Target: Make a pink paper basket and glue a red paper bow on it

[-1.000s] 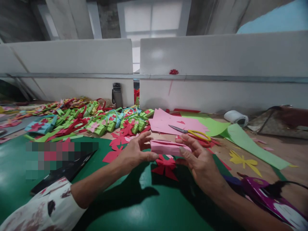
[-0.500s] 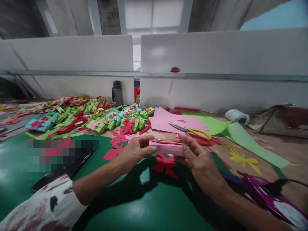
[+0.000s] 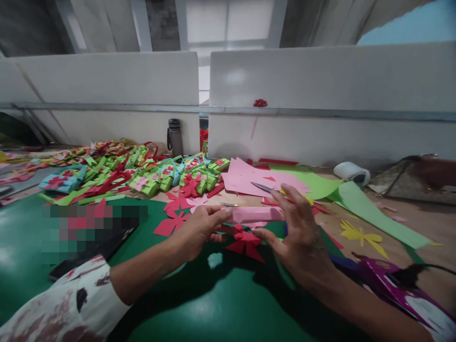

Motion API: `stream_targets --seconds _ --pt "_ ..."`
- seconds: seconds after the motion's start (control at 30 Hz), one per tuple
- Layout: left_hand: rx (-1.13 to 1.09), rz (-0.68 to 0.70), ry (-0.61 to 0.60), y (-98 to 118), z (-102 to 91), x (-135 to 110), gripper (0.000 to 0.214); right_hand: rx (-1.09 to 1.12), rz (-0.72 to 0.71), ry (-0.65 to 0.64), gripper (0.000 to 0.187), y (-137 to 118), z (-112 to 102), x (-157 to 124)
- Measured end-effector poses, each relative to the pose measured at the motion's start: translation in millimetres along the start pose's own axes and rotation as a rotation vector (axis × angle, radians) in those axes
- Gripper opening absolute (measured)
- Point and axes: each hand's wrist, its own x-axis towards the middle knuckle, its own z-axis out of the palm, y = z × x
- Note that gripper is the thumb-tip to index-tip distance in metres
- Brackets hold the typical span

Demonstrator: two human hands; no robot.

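Observation:
My left hand (image 3: 201, 227) is closed on the left end of a folded pink paper piece (image 3: 253, 214), which lies low over the table. My right hand (image 3: 301, 235) hovers at its right end with fingers spread and the thumb pointing left under it; it grips nothing. A red paper flower (image 3: 245, 243) lies on the green mat (image 3: 213, 304) just below the pink piece, between both hands. Yellow-handled scissors (image 3: 265, 188) rest on pink sheets (image 3: 249, 176) behind my right fingers, which hide the handles in part.
A heap of green, blue and red paper baskets (image 3: 142, 175) fills the left back. A dark bottle (image 3: 175, 137) stands by the white partition. Green sheets (image 3: 351, 199), a white roll (image 3: 351, 173), a yellow cutout (image 3: 359, 235) and a purple tool (image 3: 392, 285) lie to the right.
My right hand has let go of the pink piece's right end and spread its fingers. The pink piece has sunk toward the table, still held by my left hand.

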Motion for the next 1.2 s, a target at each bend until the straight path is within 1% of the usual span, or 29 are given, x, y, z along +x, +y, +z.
stream_targets --seconds 0.07,0.13,0.23,0.3,0.37,0.4,0.47,0.53,0.6,0.63,0.7,0.77,0.83,0.93,1.0,1.03,1.1,1.13,1.2 --pt "0.022 0.010 -0.019 -1 2.9 -2 0.044 -0.048 -0.100 0.018 0.057 -2 -1 0" --pt "0.071 0.028 -0.018 -1 6.3 -4 0.042 -0.079 -0.174 0.003 0.048 -4 -3 1" --pt "0.182 0.073 -0.020 -2 10.3 -6 0.041 -0.064 -0.204 -0.012 0.032 -5 -4 0" --pt "0.271 0.104 -0.038 -3 10.6 -7 0.045 -0.023 -0.206 -0.013 0.026 -5 -4 0" --pt "0.394 0.160 -0.021 -4 8.9 -7 0.049 0.017 -0.191 -0.016 0.022 -4 -3 -1" --pt "0.468 0.209 0.010 -4 7.4 -7 0.050 0.034 -0.181 -0.022 0.021 -4 -4 -1" --pt "0.604 0.365 0.068 -5 4.0 -6 0.059 0.057 -0.163 -0.028 0.019 -4 -4 -1" --pt "0.703 0.534 0.079 -7 1.1 -6 0.065 0.076 -0.163 -0.031 0.019 -4 -4 -1" --pt "0.780 0.653 0.066 -9 -0.6 -5 0.053 0.085 -0.171 -0.028 0.018 -5 -4 -1" --pt "0.811 0.684 0.068 -10 -0.9 -5 0.046 0.086 -0.175 -0.030 0.018 -6 -4 -1" --pt "0.850 0.711 0.094 -11 -0.8 -5 0.041 0.085 -0.173 -0.031 0.018 -7 -4 -2" --pt "0.859 0.701 0.114 -12 -0.1 -6 0.039 0.084 -0.169 -0.034 0.018 -8 -3 -2" --pt "0.851 0.676 0.109 -11 0.7 -7 0.038 0.085 -0.170 -0.033 0.017 -9 -3 -3" --pt "0.761 0.630 0.111 -9 2.0 -8 0.043 0.086 -0.170 -0.039 0.016 -7 -2 -3" --pt "0.649 0.584 0.185 -7 3.0 -9 0.046 0.077 -0.144 -0.038 0.016 -5 -1 -3" --pt "0.587 0.551 0.243 -5 3.6 -10 0.043 0.070 -0.124 -0.032 0.017 -3 -1 -2" --pt "0.485 0.457 0.334 -2 4.7 -12 0.025 0.052 -0.087 -0.011 0.018 -2 0 -2" --pt "0.445 0.403 0.352 -1 5.3 -12 0.017 0.045 -0.075 -0.001 0.018 -1 0 -2" --pt "0.386 0.309 0.334 0 6.7 -13 0.014 0.035 -0.070 0.003 0.018 -1 1 -2"
